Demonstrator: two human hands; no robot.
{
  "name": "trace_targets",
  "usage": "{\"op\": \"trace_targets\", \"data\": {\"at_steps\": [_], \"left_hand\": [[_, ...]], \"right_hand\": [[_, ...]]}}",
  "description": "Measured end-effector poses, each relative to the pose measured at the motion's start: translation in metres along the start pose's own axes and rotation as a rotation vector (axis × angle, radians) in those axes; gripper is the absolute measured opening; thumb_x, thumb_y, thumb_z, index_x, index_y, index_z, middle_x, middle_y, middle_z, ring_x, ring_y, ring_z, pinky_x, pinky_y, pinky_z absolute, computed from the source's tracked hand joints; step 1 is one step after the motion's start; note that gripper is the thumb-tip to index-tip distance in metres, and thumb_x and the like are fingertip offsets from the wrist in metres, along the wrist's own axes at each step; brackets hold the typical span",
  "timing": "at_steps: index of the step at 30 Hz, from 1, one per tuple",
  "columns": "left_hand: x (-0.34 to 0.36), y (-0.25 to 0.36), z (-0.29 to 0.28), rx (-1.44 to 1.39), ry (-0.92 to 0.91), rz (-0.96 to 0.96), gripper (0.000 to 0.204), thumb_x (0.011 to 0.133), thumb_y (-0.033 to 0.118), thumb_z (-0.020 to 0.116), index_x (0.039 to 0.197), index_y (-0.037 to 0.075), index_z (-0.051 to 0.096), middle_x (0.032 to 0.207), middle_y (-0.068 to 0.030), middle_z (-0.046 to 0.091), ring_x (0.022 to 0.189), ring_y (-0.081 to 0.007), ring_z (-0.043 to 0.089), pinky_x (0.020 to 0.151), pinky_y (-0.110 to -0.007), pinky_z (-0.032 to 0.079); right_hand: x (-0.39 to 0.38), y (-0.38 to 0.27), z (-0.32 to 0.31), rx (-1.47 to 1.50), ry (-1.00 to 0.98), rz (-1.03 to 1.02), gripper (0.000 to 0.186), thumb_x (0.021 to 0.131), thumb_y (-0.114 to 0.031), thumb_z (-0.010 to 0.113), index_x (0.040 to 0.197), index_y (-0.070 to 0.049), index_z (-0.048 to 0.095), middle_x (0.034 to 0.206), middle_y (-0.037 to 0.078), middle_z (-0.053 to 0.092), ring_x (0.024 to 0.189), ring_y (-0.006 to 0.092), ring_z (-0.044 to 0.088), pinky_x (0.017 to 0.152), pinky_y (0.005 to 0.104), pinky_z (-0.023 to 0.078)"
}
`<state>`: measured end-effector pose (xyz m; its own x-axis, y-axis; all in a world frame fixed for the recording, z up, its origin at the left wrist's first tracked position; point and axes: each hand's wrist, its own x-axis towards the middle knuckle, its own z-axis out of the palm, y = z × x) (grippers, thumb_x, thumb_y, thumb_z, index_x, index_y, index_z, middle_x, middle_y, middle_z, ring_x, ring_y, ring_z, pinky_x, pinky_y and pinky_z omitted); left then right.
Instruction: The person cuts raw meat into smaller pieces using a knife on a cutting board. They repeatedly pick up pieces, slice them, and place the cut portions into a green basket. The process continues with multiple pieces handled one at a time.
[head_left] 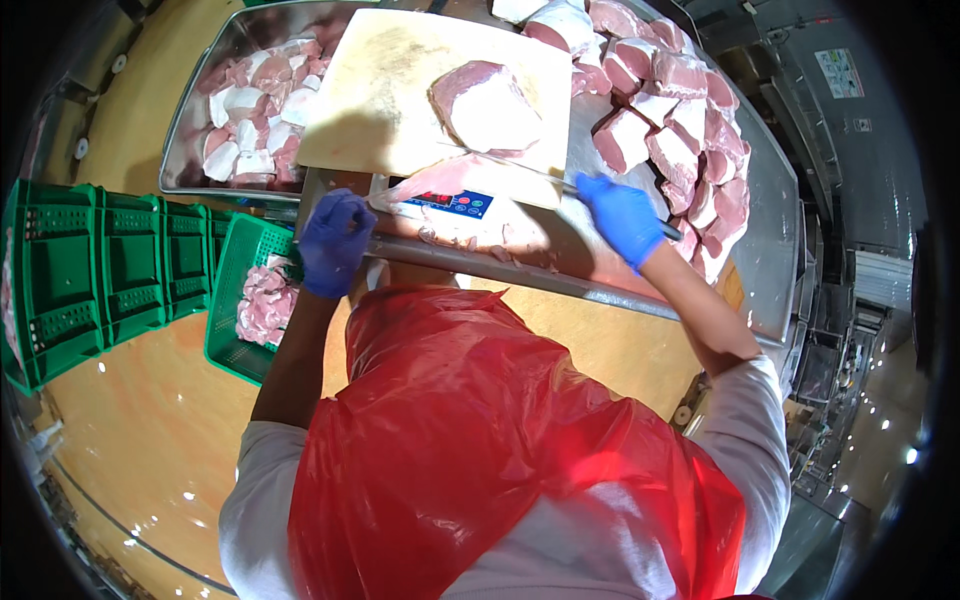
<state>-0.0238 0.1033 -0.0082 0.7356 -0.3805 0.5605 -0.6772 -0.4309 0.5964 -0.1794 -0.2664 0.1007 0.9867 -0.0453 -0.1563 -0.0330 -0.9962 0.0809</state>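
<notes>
My right hand point(622, 215), in a blue glove, is closed around a knife point(530, 173). The thin blade points left, along the near edge of a large piece of pork point(488, 108) with a white fat side. That pork lies on a pale cutting board point(385, 75). My left hand point(335, 243), also blue-gloved, has its fingers curled together at the end of a pale pink strip of meat point(430, 182). The strip stretches from the near side of the board toward this hand, over a scale point(465, 204) with a lit display.
A steel tub point(180, 150) of cut meat stands left of the board. Many pork pieces point(685, 130) are heaped on the steel table point(775, 215) at right. A green crate point(225, 300) of trimmings sits below my left hand, beside stacked green crates point(130, 250).
</notes>
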Motion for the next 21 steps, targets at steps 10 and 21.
{"op": "trace_targets", "data": {"at_steps": [10,21], "left_hand": [[-0.142,-0.163,-0.098,0.366,-0.122,-0.57,0.02,0.082,0.005,0.068,0.101,0.006,0.068,0.101,-0.0158,0.067,0.094,-0.0323,0.066,0.085,-0.041,0.053],[-0.3,-0.267,-0.153,0.23,-0.201,-0.762,0.027,0.09,0.006,0.06,0.112,0.009,0.075,0.099,-0.0172,0.075,0.081,-0.0251,0.07,0.076,-0.036,0.055]], "right_hand": [[-0.043,0.021,0.02,0.862,0.414,0.354,0.023,0.103,-0.017,0.058,0.11,0.005,0.061,0.072,0.007,0.058,0.063,0.0128,0.055,0.058,0.0336,0.048],[0.061,-0.009,0.02,2.027,0.317,0.46,0.039,0.105,-0.027,0.052,0.134,0.0,0.053,0.131,0.015,0.06,0.115,0.0284,0.062,0.093,0.0522,0.058]]}}
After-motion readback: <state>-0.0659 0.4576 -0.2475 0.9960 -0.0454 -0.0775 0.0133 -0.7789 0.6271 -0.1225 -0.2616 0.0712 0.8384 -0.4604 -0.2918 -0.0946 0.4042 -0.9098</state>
